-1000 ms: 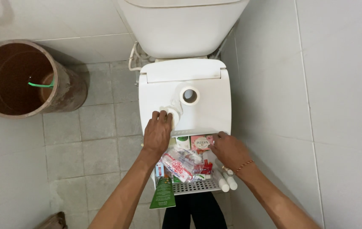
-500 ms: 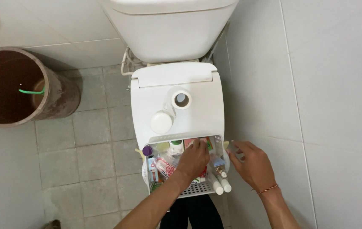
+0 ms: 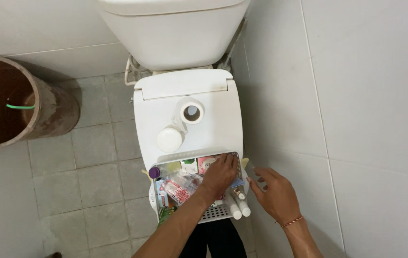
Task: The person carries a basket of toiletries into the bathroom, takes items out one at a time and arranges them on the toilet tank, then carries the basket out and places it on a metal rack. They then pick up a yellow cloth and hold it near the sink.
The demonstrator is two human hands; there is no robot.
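Basket (image 3: 216,214) of toiletries sits on the near end of the closed toilet lid (image 3: 213,129). Your left hand (image 3: 220,173) reaches in, fingers curled over packets; grip unclear. Your right hand (image 3: 275,193) hovers open, empty, right of it. Items remain inside.

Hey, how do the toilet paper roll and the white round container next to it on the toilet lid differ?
The toilet paper roll shows an open hollow core in its middle, while the white round container has a smooth closed top. The roll sits nearer the tank; the container sits nearer the basket and the left hand. The roll trails a loose strip of paper towards the container. Both are white, round and rest on the closed toilet lid.
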